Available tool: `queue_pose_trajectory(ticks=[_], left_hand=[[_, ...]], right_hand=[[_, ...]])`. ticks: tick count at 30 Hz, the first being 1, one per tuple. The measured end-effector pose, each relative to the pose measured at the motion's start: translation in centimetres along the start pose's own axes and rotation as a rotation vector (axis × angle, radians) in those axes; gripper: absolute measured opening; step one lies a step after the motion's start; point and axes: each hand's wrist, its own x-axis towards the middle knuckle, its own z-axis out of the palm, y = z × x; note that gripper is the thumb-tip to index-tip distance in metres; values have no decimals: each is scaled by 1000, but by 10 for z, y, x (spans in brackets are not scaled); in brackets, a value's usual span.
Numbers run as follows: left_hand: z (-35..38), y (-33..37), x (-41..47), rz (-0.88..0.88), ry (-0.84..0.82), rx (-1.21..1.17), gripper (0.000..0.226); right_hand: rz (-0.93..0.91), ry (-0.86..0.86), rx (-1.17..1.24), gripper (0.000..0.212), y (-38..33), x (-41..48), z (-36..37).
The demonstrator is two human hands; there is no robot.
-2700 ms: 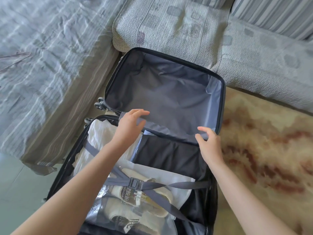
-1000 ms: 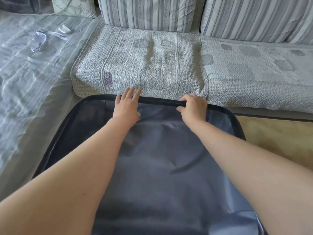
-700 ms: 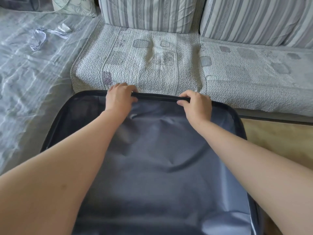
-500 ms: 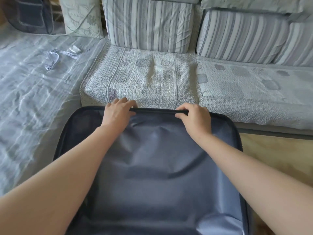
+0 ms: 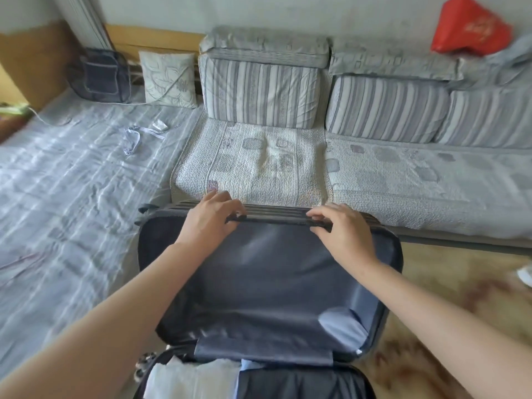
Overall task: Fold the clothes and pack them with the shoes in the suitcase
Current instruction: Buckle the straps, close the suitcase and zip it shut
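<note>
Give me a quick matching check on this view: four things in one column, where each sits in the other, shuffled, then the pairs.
1 red bag
2 white clothes
3 patterned pillow
4 left hand

A in the near half of the suitcase
B gripping the far rim of the lid
C atop the back of the sofa, far right
D on the grey sheet, left of the striped cushion

Pairs: 1-C, 2-A, 3-D, 4-B

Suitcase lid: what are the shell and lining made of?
Lid shell: likely hard plastic, dark and matte, with moulded ribs along its outer face. Lining: thin woven synthetic, probably polyester or nylon; grey-blue, with a slight sheen and loose creases.
</note>
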Motion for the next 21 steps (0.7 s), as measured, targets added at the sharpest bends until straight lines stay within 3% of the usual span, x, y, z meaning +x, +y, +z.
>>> queue_pose_trajectory(ticks=[3, 7, 12, 16, 19, 21], left_hand=[[-29, 23, -39, -7, 7, 20, 27], [-57, 46, -95, 10, -60, 51, 57], [-73, 60, -155, 68, -71, 143, 67], [-72, 65, -199, 145, -81, 176, 75], [-69, 67, -230, 115, -74, 172, 79], [-67, 62, -244, 105, -78, 134, 80]], right_hand=[[-46, -34, -14, 27, -19, -33, -27], [-73, -142, -29, 30, -41, -84, -60], [25, -316, 148, 64, -65, -99, -96], [116, -615, 7, 83, -72, -84, -96], [254, -807, 49, 81, -71, -91, -88], [230, -834, 20, 73, -74, -106, -86]])
